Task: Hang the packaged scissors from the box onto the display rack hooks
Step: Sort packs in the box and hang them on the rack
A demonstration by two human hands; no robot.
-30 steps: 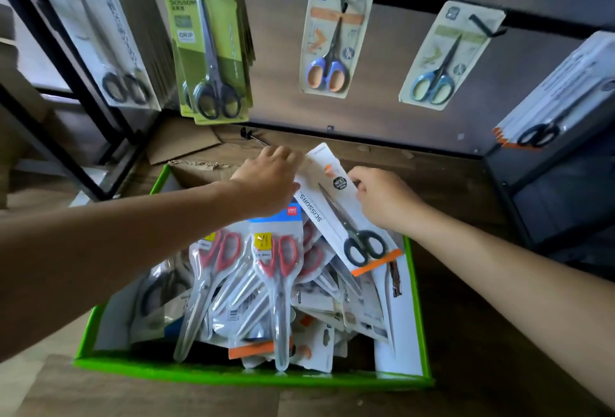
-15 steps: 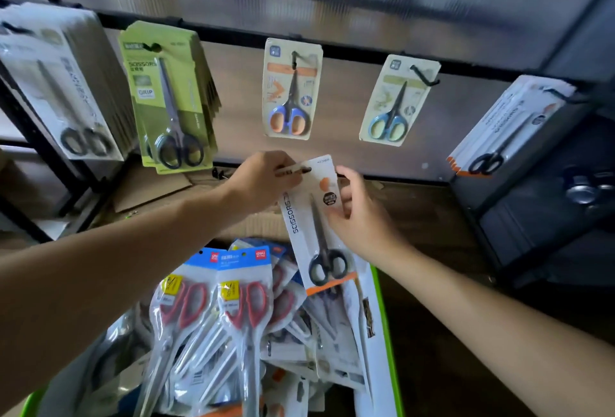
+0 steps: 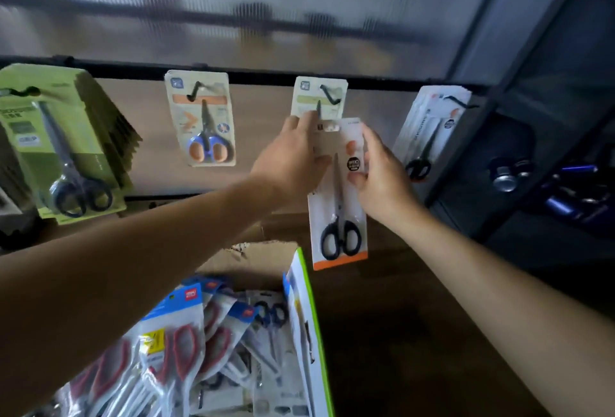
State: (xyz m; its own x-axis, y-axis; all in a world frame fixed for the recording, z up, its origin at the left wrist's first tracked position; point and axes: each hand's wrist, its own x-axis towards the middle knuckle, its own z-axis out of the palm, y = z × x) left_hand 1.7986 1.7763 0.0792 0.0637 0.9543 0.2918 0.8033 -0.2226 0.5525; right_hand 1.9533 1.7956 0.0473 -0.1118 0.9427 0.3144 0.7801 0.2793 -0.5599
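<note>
Left hand [image 3: 290, 159]: fingers [image 3: 303, 121] reach up along the pack's top-left corner and the thumb presses on its front, so the hand grips the card.
Right hand [image 3: 382, 172]: thumb and fingers pinch the pack's right edge, beside a round black sticker.
Scissors pack [image 3: 339, 203]: flat white card with an orange strip along the bottom and a clear blister over black-handled scissors. It is held upright in front of the rack [image 3: 259, 77], above the box's far corner, with its top slot just below a hook.
Hook [image 3: 330, 96]: thin bent black wire carrying a pale green card [image 3: 304, 100].
Box [image 3: 311, 323]: cardboard with a glossy green rim, heaped with red-handled scissors [image 3: 179, 350] in shiny bags.
</note>
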